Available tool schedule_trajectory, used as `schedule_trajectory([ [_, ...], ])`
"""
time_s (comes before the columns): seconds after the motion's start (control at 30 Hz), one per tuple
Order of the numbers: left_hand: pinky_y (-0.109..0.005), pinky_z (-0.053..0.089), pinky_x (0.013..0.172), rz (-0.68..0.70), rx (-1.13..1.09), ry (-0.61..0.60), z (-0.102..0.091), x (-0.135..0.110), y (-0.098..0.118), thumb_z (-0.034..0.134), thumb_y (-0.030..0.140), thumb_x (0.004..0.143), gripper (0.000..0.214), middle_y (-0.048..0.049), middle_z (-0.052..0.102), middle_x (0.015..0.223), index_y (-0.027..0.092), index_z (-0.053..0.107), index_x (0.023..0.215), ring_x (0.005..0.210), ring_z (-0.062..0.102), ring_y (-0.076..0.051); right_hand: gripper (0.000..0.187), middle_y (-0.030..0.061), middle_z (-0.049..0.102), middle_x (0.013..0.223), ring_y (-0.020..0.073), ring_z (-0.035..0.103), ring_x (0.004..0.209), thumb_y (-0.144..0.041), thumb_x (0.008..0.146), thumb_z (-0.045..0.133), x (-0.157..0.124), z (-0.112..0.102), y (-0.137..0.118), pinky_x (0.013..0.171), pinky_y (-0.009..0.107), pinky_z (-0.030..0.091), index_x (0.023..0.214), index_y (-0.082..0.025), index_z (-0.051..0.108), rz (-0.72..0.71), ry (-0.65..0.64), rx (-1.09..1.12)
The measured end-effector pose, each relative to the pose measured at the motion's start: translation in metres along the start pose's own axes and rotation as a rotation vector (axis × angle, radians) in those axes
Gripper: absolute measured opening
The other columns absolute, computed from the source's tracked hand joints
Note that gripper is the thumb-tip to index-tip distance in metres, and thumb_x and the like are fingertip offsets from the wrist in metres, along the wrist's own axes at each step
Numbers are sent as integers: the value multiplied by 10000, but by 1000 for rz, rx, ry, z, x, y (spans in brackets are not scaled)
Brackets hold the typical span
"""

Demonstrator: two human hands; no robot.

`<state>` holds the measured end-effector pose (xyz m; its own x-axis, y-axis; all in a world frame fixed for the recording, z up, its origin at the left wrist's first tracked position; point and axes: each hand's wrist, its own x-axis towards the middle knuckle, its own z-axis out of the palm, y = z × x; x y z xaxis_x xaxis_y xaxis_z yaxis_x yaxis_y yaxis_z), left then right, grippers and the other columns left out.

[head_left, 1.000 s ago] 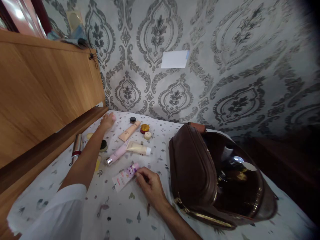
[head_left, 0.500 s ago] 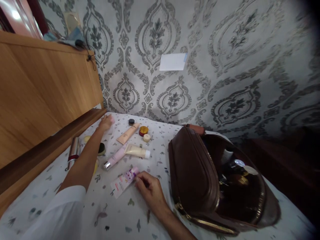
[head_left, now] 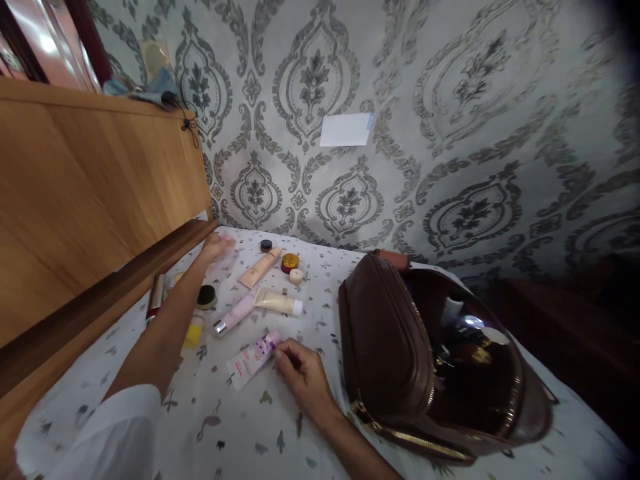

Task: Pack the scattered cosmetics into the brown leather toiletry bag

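My left hand (head_left: 215,248) reaches to the far left of the patterned cloth. Its fingers are closed around a small pink item (head_left: 229,241), too blurred to name more exactly. Nearer me, my right hand (head_left: 301,373) has curled fingers, with the thumb and fingertips at the purple end of a pink and white tube (head_left: 251,361) lying on the cloth. Beyond that tube lie a pale pink tube with a silver cap (head_left: 234,315), a cream tube with a white cap (head_left: 277,302) and a peach tube (head_left: 260,268).
To the right stands an open brown leather bag (head_left: 383,347) with items inside. Small jars include a gold-lidded one (head_left: 290,262), a white one (head_left: 296,275) and black-lidded ones (head_left: 207,297). A yellow item (head_left: 194,332) lies beside my left forearm. A wooden panel (head_left: 110,180) borders the left.
The view has shifted slightly. My left hand, with the pink item, has drawn back a little. My right hand remains beside the pink and white tube.
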<state>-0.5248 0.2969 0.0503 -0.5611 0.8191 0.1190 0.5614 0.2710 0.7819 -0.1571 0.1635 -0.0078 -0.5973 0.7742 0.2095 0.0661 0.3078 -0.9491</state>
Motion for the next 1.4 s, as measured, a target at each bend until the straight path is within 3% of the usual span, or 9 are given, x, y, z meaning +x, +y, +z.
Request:
schedule_trajectory([
  [0.1, -305, 518, 685, -77, -239, -9, -4, -12, 15, 650, 467, 866, 337, -55, 664, 889, 149, 608, 967, 807, 643, -176, 323, -13, 509, 606, 127, 446, 571, -425, 916, 501, 0, 0, 0, 532, 236, 337, 715, -186, 582, 2, -5, 10],
  [0.23, -287, 505, 645, -77, -530, -67, -7, -44, 40, 734, 534, 745, 420, -57, 665, 781, 164, 610, 901, 749, 640, -183, 330, -12, 512, 607, 129, 456, 571, -435, 908, 500, 0, 0, 0, 542, 240, 342, 703, -186, 568, 3, -2, 9],
  [0.4, -295, 521, 716, 13, -791, -177, 2, -111, 61, 769, 475, 710, 385, -62, 675, 818, 157, 634, 880, 771, 628, -168, 354, -16, 515, 603, 123, 465, 562, -475, 895, 520, 1, -1, -4, 541, 238, 365, 692, -188, 558, 1, 13, 74],
  [0.5, -287, 515, 722, 60, -871, -250, 14, -154, 67, 794, 470, 680, 419, -63, 681, 852, 145, 658, 907, 789, 626, -169, 373, -9, 559, 624, 123, 496, 552, -536, 880, 536, 1, -1, -5, 534, 236, 393, 782, -181, 596, 30, 36, 163],
  [0.77, -328, 499, 893, 180, -886, -383, 42, -233, 67, 842, 397, 648, 636, -110, 649, 1199, 183, 619, 1204, 1090, 610, -251, 545, 36, 634, 767, 153, 565, 587, -671, 856, 503, 0, -4, -9, 483, 253, 402, 1064, -179, 608, 90, 111, 338],
  [0.87, -342, 479, 949, 227, -799, -451, 45, -247, 67, 823, 364, 675, 668, -113, 614, 1260, 200, 578, 1275, 1183, 566, -272, 595, 54, 656, 825, 166, 593, 597, -718, 856, 459, 1, -4, -9, 463, 256, 393, 1083, -183, 586, 95, 105, 405],
  [0.97, -339, 456, 993, 290, -727, -495, 47, -253, 67, 808, 337, 697, 648, -107, 576, 1314, 215, 573, 1289, 1241, 531, -277, 602, 57, 665, 812, 169, 604, 594, -758, 851, 416, 2, -5, -7, 456, 256, 393, 941, -187, 583, 108, 114, 417],
  [1.23, -348, 426, 1039, 415, -610, -524, 48, -257, 65, 769, 289, 758, 607, -94, 547, 1350, 232, 555, 1323, 1249, 519, -269, 602, 42, 628, 675, 164, 579, 547, -774, 817, 483, 4, -5, -5, 440, 259, 390, 840, -185, 605, 125, 165, 484],
  [1.4, -356, 424, 1046, 421, -588, -513, 52, -259, 63, 769, 302, 764, 647, -94, 513, 1395, 231, 528, 1360, 1293, 485, -282, 575, 22, 624, 633, 138, 540, 510, -746, 805, 539, 5, -5, -9, 433, 243, 382, 801, -178, 626, 122, 174, 539],
])
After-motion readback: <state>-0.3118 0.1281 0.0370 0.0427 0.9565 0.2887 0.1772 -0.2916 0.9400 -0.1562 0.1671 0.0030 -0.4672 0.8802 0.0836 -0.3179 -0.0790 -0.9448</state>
